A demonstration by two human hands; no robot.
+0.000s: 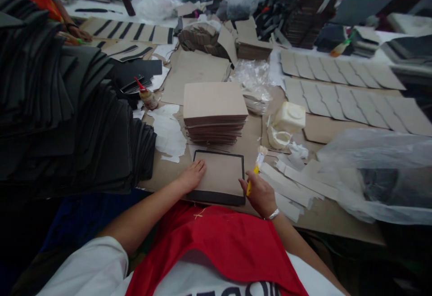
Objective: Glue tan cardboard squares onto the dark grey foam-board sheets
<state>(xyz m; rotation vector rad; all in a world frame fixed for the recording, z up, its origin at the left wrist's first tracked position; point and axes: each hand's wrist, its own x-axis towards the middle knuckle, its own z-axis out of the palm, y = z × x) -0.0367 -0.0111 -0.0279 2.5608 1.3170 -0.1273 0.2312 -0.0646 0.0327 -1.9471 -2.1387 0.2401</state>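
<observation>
A beige board panel with a black border (221,172) lies flat at the table's front edge. My left hand (192,177) rests on its left side, fingers stretched out over the surface. At the panel's right edge, my right hand (261,195) is closed round the yellow handle of a paintbrush (258,163), whose pale bristles point up and away from me. Just beyond the panel stands a neat stack of beige boards (214,100). A cut-open white plastic container (286,120), crusted round its opening, lies to the right past the brush.
Tall piles of black sheets (101,138) crowd the left. A red-capped glue bottle (146,96) stands beyond torn paper (168,129). Paper strips (293,181) and a clear plastic bag (381,174) lie right, with rows of panels (357,100) behind. Another person's hand (79,33) is far left.
</observation>
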